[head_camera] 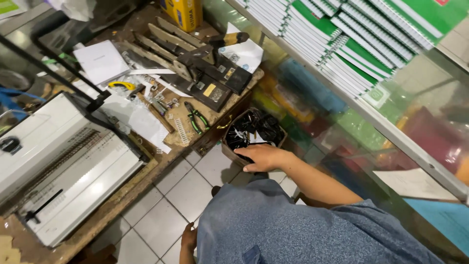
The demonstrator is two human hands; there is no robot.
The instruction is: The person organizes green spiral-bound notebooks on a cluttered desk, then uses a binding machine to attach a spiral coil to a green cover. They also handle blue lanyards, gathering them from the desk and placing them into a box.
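My right hand (263, 156) reaches across my blue-jeaned knee (273, 225) to a small brown cardboard box (229, 152) on the tiled floor. Its fingers lie over the box's near rim with the thumb underneath, gripping it. The box is full of black plastic binding coils (254, 128). Only part of my left hand (187, 240) shows, low beside the knee near the floor tiles, and its fingers are hidden.
A white comb-binding machine (63, 166) sits on a low wooden bench (122, 195) at the left. Green-handled pliers (196, 117), paper sheets, metal strips and a black punch tool (205, 73) clutter the bench. At the right is a glass display case (391, 132) with stacked green spiral notebooks (351, 34) on top.
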